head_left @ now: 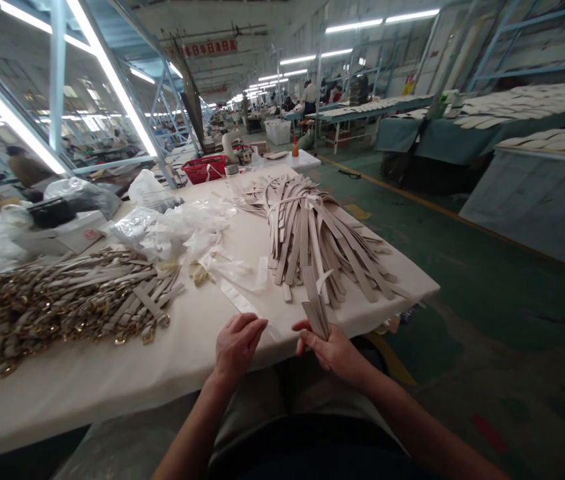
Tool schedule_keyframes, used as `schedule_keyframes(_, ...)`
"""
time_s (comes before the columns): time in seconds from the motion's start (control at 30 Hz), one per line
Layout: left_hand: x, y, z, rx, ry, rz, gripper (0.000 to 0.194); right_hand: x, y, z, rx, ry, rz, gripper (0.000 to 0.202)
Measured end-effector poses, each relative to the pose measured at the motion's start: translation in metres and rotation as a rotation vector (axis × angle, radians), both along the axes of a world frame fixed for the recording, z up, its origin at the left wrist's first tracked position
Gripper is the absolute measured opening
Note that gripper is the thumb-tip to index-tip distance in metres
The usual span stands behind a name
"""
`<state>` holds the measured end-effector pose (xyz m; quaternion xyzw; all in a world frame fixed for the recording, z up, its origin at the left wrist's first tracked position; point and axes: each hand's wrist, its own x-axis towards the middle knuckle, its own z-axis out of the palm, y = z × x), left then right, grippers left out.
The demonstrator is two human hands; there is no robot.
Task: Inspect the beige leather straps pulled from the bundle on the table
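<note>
My right hand (330, 348) is wrapped round a few flat grey-beige strips (316, 310), which point up and away over the table's front edge. To its left, my left hand (237, 343) has its fingers pinched together above the edge; whatever they hold, if anything, is too small to make out. Just beyond my right hand lies a large fanned bundle of similar strips (307, 227), gathered near its far end. White tape-like ribbons (237, 297) lie on the table beyond my left hand.
A heap of straps with gold-coloured buckles (52, 307) covers the table's left part. Behind it are clear plastic bags (152, 220) and a white box (80, 230). A red basket (204, 169) and an orange bottle (295, 147) stand at the far end. Blue posts rise at left.
</note>
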<state>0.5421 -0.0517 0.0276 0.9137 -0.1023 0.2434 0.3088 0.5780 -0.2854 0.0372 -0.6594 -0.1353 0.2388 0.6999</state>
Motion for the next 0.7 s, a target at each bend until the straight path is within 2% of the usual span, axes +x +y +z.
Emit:
schedule_keyframes(0.13,-0.03,0.005,0.007,-0.024,-0.017,0.042,0.023,0.017,0.041,0.011,-0.066,-0.037,0.084,0.038)
schedule_keyframes(0.23,-0.04,0.004,0.011,-0.041,0.021,0.035,0.019,0.028,0.072,0.017,-0.109,-0.07,0.159,0.039)
schedule_keyframes(0.3,-0.046,0.001,0.01,-0.109,0.05,0.034,0.018,0.032,0.087,0.019,-0.09,-0.071,0.192,0.039)
schedule_keyframes(0.37,-0.051,-0.002,0.009,-0.272,0.052,0.109,0.018,0.033,0.094,0.023,-0.051,-0.071,0.201,0.038)
schedule_keyframes(0.47,-0.057,-0.006,0.01,-0.681,0.146,0.274,0.022,0.033,0.094,0.03,-0.033,-0.097,0.167,0.033)
schedule_keyframes(0.5,-0.057,-0.007,0.011,-0.816,0.247,0.267,0.026,0.033,0.093,0.033,-0.044,-0.117,0.152,0.032)
schedule_keyframes(0.57,-0.054,-0.009,0.014,-0.993,0.49,0.157,0.034,0.032,0.091,0.036,-0.077,-0.163,0.133,0.03)
schedule_keyframes(0.63,-0.05,-0.011,0.015,-1.043,0.632,0.057,0.037,0.031,0.09,0.038,-0.11,-0.205,0.127,0.03)
schedule_keyframes(0.7,-0.045,-0.015,0.015,-1.073,0.672,0.022,0.035,0.031,0.09,0.038,-0.127,-0.231,0.133,0.029)
